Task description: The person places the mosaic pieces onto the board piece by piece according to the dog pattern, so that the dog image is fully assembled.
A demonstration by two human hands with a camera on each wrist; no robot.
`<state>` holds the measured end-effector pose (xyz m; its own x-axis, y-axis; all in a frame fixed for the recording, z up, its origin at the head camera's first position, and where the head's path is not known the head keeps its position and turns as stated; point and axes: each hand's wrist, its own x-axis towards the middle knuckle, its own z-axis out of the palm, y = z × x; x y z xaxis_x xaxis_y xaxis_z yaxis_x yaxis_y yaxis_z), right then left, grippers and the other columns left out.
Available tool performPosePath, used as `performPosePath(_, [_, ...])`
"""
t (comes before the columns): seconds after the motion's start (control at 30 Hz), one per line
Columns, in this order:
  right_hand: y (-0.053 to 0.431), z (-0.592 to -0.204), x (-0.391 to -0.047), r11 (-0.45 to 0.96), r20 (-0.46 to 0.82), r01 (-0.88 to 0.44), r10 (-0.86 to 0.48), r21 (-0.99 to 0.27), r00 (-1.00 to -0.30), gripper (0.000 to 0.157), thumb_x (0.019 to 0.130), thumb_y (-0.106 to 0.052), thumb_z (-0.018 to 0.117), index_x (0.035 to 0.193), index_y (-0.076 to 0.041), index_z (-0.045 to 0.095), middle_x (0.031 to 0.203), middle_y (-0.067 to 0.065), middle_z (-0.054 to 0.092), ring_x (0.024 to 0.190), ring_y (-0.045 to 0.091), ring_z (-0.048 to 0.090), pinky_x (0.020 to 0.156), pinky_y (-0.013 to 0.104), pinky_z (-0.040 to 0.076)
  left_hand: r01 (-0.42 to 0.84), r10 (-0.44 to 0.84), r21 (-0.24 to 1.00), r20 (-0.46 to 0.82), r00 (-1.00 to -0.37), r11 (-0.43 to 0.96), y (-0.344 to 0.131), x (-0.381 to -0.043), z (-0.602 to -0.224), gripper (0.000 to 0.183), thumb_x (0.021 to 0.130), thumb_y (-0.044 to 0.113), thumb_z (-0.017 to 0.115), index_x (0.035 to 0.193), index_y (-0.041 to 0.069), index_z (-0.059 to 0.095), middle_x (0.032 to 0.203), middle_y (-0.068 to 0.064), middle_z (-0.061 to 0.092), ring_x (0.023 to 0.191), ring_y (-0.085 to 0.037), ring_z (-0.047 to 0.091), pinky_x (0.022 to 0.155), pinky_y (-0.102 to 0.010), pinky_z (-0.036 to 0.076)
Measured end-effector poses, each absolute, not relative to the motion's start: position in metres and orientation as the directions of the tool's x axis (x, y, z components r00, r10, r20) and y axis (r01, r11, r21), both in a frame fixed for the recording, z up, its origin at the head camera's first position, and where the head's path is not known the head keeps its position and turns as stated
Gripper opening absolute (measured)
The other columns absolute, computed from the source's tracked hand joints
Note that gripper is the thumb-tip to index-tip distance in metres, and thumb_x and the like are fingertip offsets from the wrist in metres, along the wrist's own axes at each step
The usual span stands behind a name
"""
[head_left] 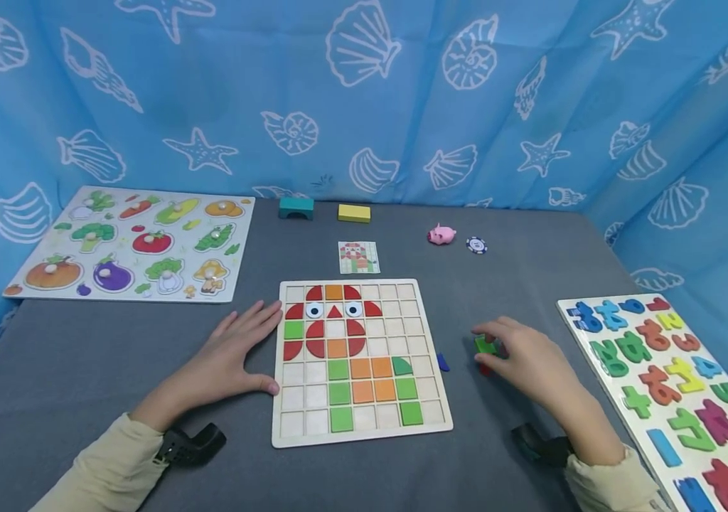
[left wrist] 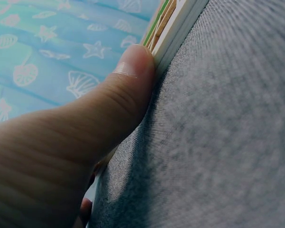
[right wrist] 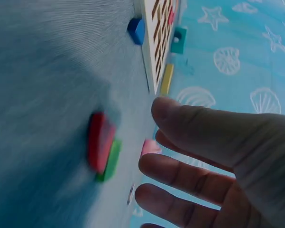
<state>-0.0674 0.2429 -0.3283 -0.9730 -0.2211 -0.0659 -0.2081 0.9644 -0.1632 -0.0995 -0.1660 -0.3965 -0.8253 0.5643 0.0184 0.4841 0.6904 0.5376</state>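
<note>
A square wooden grid board (head_left: 316, 419) lies in the middle of the table, partly filled with red, orange and green pieces and two eye tiles. My left hand (head_left: 228, 353) rests along its left side with fingers spread; in the left wrist view the thumb (left wrist: 128, 80) touches the board's edge. Off to the right of the board, my right hand (head_left: 533, 363) hovers over a green piece (right wrist: 113, 159) and a red piece (right wrist: 100, 142) that lie together on the table. The right wrist view shows its fingers apart from both pieces. A blue piece (head_left: 443, 362) lies beside the board's right edge.
A picture card (head_left: 359, 257) lies behind the board. Farther back are a teal arch block (head_left: 296, 208), a yellow block (head_left: 354, 213), a pink pig (head_left: 441, 235) and a chip (head_left: 476, 245). Vegetable (head_left: 236, 235) and number (head_left: 648, 419) puzzles flank the board.
</note>
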Motion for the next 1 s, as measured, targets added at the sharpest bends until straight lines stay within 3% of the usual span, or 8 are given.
performPosePath(0.1, [0.25,-0.329,-0.061,0.964,-0.071,-0.209,-0.222,-0.163,-0.972,0.034,0.072,-0.019,0.073,0.104,-0.013,0.065,0.089,-0.001,0.059,0.069,0.011,0.051,0.055,0.029,0.041,0.476,0.557,0.538,0.015,-0.83,0.696,-0.167,-0.1,-0.396,0.109,0.058,0.068,0.063,0.142,0.014,0.021,0.149,0.001,0.015,0.136,-0.026,0.008,0.105,-0.051,0.004])
performPosePath(0.27, [0.257,-0.333,-0.058,0.951,-0.095,-0.25,-0.27,-0.182,-0.958,0.036,0.071,-0.014,0.074,0.105,-0.016,0.066,0.095,0.0,0.057,0.075,0.013,0.054,0.06,0.032,0.046,0.467,0.551,0.537,0.006,-0.835,0.702,-0.169,-0.1,-0.395,0.109,0.058,0.068,0.063,0.142,0.014,0.021,0.149,0.0,0.015,0.136,-0.026,0.008,0.105,-0.051,0.004])
performPosePath(0.53, [0.261,-0.338,-0.07,0.948,-0.016,-0.273,-0.279,-0.166,-0.96,0.035,0.072,-0.006,0.071,0.106,-0.014,0.066,0.096,0.004,0.059,0.08,0.018,0.056,0.064,0.037,0.048,0.466,0.549,0.541,0.009,-0.836,0.7,-0.17,-0.1,-0.396,0.108,0.058,0.068,0.063,0.142,0.014,0.021,0.149,0.0,0.016,0.136,-0.026,0.008,0.105,-0.051,0.004])
performPosePath(0.8, [0.261,-0.344,-0.082,0.957,-0.063,-0.249,-0.261,-0.151,-0.963,0.026,0.074,-0.011,0.07,0.1,-0.01,0.067,0.096,0.005,0.059,0.084,0.02,0.057,0.069,0.042,0.048,0.464,0.55,0.537,0.0,-0.835,0.704,-0.167,-0.1,-0.396,0.109,0.057,0.069,0.062,0.143,0.015,0.021,0.149,0.002,0.015,0.136,-0.026,0.007,0.105,-0.051,0.004])
performPosePath(1.0, [0.242,-0.34,-0.091,0.948,-0.035,-0.272,-0.281,-0.164,-0.959,0.026,0.074,-0.016,0.069,0.099,-0.008,0.065,0.092,0.003,0.06,0.077,0.017,0.055,0.067,0.038,0.047,0.457,0.548,0.532,-0.014,-0.837,0.712,-0.165,-0.1,-0.395,0.11,0.057,0.069,0.062,0.142,0.015,0.021,0.149,0.001,0.015,0.136,-0.025,0.007,0.105,-0.05,0.004])
